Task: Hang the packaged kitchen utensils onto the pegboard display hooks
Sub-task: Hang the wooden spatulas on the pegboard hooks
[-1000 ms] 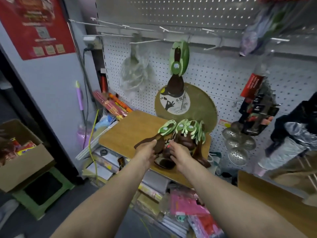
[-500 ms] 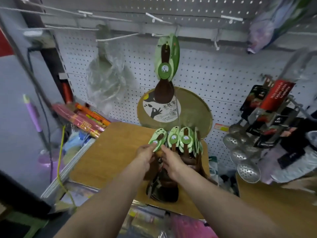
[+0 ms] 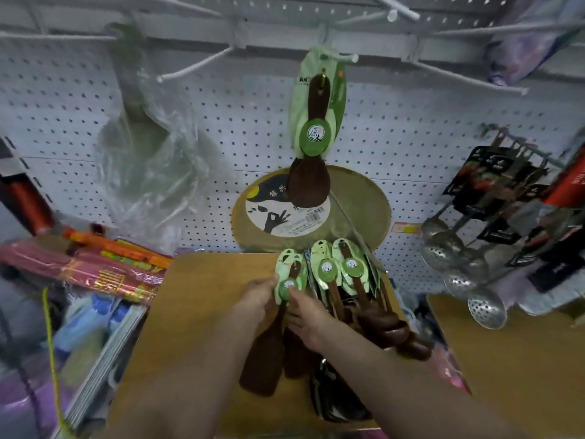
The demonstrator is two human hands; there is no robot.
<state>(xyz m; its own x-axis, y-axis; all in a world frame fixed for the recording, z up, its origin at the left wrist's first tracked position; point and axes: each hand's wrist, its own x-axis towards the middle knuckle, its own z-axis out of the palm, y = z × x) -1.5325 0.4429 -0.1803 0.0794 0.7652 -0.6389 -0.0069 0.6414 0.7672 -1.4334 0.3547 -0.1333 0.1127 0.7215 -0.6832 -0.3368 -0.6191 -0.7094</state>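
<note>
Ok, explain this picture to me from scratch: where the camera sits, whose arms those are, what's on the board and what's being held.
There is no machine here. The camera is worn on a person's head and looks forward and down, so the two bare arms reaching in from the bottom are the wearer's own.

The left hand and right hand together pinch one packaged wooden spoon by its green card, its dark bowl pointing back toward the person. Next to it, more packaged spoons lie in a bunch on the wooden board.

Behind stands a white pegboard with metal hooks. One spoon of the same kind already hangs on a hook, in front of a round tray leaning on the wall. Metal skimmers hang at the right.
</note>
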